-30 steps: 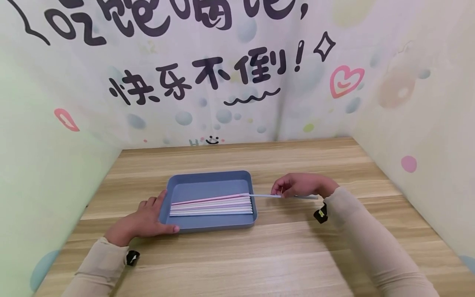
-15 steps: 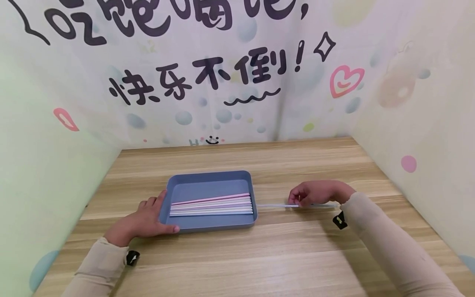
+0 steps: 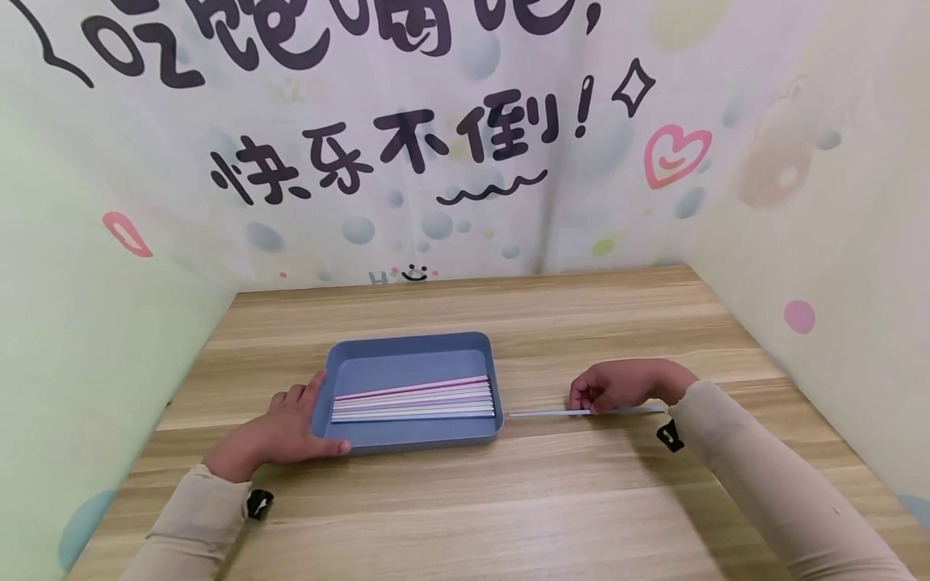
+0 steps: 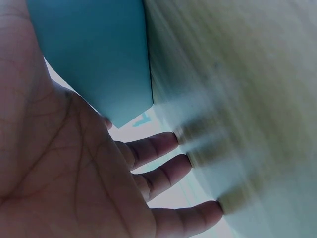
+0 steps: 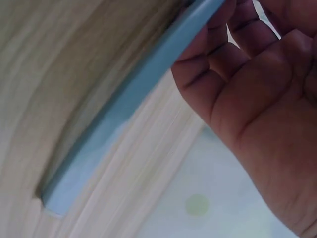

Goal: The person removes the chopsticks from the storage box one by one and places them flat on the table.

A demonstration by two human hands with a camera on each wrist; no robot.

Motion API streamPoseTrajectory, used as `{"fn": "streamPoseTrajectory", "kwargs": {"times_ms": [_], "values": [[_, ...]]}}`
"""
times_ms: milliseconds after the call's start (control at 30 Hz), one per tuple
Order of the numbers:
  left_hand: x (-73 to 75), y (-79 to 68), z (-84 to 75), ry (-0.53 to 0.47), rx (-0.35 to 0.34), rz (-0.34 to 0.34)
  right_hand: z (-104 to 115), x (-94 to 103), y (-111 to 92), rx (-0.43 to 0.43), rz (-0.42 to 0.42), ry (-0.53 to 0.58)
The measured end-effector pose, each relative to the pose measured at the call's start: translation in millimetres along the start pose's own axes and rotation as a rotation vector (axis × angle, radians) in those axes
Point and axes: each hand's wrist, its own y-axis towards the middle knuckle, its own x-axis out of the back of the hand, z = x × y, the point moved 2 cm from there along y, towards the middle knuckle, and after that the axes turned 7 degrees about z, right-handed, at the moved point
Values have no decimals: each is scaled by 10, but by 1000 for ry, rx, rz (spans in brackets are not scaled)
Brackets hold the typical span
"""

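Observation:
A blue-grey tray (image 3: 408, 445) sits left of the middle of the table, with several pink, purple and white chopsticks (image 3: 412, 401) lying side by side in it. My left hand (image 3: 286, 426) rests at the tray's left near corner, thumb along the front rim. In the left wrist view, three fingers (image 4: 171, 171) reach down to the table beside the tray wall (image 4: 94, 49). Right of the tray, my right hand (image 3: 617, 386) pinches a light blue chopstick (image 3: 541, 414) at its middle. Its square thick end (image 5: 54, 201) points toward the wrist, close over the wood.
Wood-grain table (image 3: 465, 500) surface spreads in front of the tray and behind it. A printed cloth wall (image 3: 465, 161) closes off the back, and pale panels stand at the left and right sides.
My right hand has moved right and toward me with the light blue chopstick, whose thin end has come out from over the tray. The left hand and tray have stayed put.

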Motion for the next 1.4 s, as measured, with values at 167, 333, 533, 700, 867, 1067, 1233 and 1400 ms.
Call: {"fn": "streamPoseTrajectory", "kwargs": {"times_ms": [167, 333, 533, 700, 867, 1067, 1233, 1400], "values": [[36, -26, -53, -4, 2, 8, 7, -18, 6, 4, -7, -57], [55, -43, -85, 10, 4, 7, 30, -24, 0, 22, -12, -85], [40, -29, -67, 6, 9, 9, 16, -35, 2, 8, -23, -75], [36, -25, -52, 5, 9, 9, 7, -41, 9, 7, -33, -99], [32, -30, -50, 3, 11, 9, 24, -46, 8, 2, -53, -111], [26, -31, -47, 3, 4, 0, 41, -51, 5, -2, -64, -141], [18, -36, -63, -7, 2, 1, 33, -52, 9, -18, -62, -121], [34, -49, -83, -6, 3, 8, 12, -55, 20, -6, -58, -85]]}}
